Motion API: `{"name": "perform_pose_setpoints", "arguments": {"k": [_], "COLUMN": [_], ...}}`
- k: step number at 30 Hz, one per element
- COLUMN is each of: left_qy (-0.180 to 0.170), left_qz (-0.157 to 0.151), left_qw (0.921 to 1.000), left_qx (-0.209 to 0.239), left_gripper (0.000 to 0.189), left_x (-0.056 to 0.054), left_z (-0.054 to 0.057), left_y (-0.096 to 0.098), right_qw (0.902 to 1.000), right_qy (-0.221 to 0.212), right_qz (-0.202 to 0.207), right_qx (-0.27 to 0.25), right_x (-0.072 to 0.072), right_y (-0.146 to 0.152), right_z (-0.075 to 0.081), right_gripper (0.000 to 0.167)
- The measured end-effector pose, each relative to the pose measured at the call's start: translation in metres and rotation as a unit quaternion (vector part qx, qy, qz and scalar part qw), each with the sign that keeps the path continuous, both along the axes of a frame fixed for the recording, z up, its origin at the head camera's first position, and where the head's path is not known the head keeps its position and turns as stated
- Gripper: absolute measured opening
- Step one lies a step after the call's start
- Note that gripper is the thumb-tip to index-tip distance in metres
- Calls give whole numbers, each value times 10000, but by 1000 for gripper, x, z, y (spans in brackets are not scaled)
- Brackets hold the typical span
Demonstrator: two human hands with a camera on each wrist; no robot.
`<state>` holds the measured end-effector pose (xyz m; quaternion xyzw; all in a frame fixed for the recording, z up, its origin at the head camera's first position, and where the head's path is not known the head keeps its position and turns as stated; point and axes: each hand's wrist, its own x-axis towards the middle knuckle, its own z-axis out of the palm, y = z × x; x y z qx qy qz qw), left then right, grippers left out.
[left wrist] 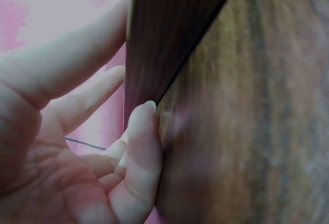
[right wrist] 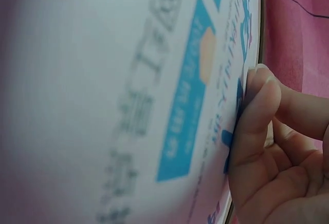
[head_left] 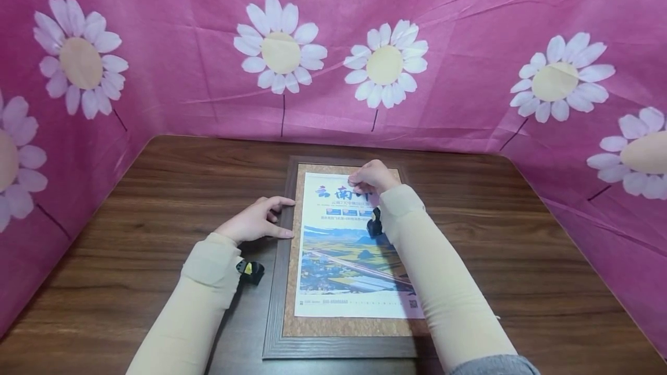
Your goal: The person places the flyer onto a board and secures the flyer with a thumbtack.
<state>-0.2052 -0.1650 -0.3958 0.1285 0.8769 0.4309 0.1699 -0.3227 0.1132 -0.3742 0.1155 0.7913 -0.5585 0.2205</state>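
Note:
A printed poster (head_left: 344, 259) with a landscape picture and Chinese lettering lies on a cork board (head_left: 333, 327) in a dark wooden frame (head_left: 277, 305). My left hand (head_left: 257, 220) is at the frame's left side, thumb and forefinger spread and fairly straight, their tips at its edge. In the left wrist view the little finger (left wrist: 141, 152) bends against the frame's side, near the table. Over the poster's title is my right hand (head_left: 374, 177), thumb and forefinger tips together right at the paper. Those fingertips hide whatever is between them; I cannot tell what it is.
The board lies on a dark brown wood-grain table (head_left: 172, 201). A pink cloth (head_left: 333, 120) with large white daisies rises behind the table and along both sides. Small black wrist cameras (head_left: 252, 271) sit on both sleeves, the right one just above the poster.

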Motion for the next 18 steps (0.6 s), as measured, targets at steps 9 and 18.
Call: {"name": "perform_pose_setpoints", "arguments": {"k": [9,18], "left_qy": [-17,-37], "left_qz": [-1,17], "left_qw": [10000,9999], "left_qx": [-67,-96], "left_gripper": [70,70], "left_x": [-3,-2], "left_z": [-1,-2], "left_y": [1,-1], "right_qw": [9999,9993], "right_qy": [-126,-79], "right_qz": [-27,138], "right_qx": [78,333], "right_x": [0,-1], "right_y": [2,-1], "right_z": [2,0], "right_gripper": [15,13]}}
